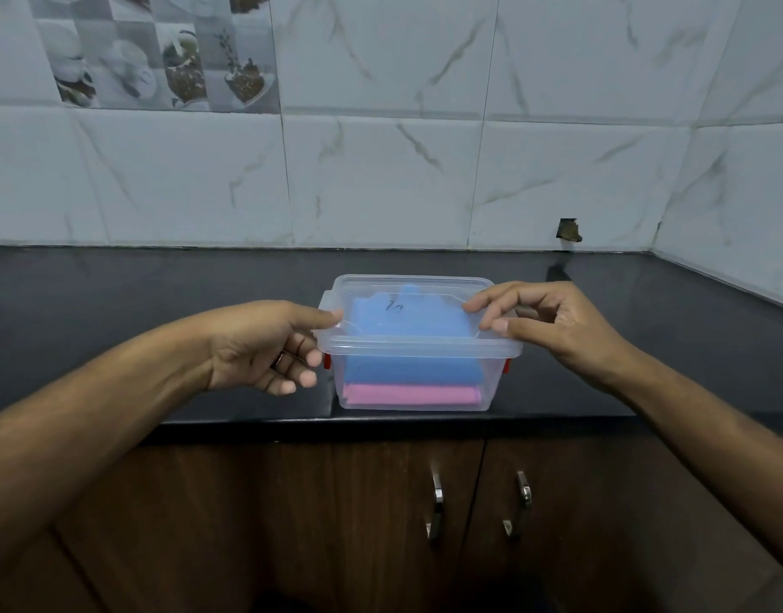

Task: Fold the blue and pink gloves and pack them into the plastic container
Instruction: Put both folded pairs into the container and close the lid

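A clear plastic container (pixel 491 382) stands near the front edge of the black counter, with its clear lid (pixel 418 342) on top. Inside, folded blue gloves (pixel 411 369) lie over folded pink gloves (pixel 409 395). My left hand (pixel 265 347) is at the lid's left end, thumb on the rim and fingers curled beside the red clip (pixel 327 360). My right hand (pixel 544 320) pinches the lid's right end between thumb and fingers, above the other red clip (pixel 506 365).
The black counter (pixel 159 325) runs to a tiled wall (pixel 380 170) at the back and right. Brown cabinet doors with metal handles (pixel 436 511) sit below the counter edge. A small chipped hole (pixel 568 230) marks the wall.
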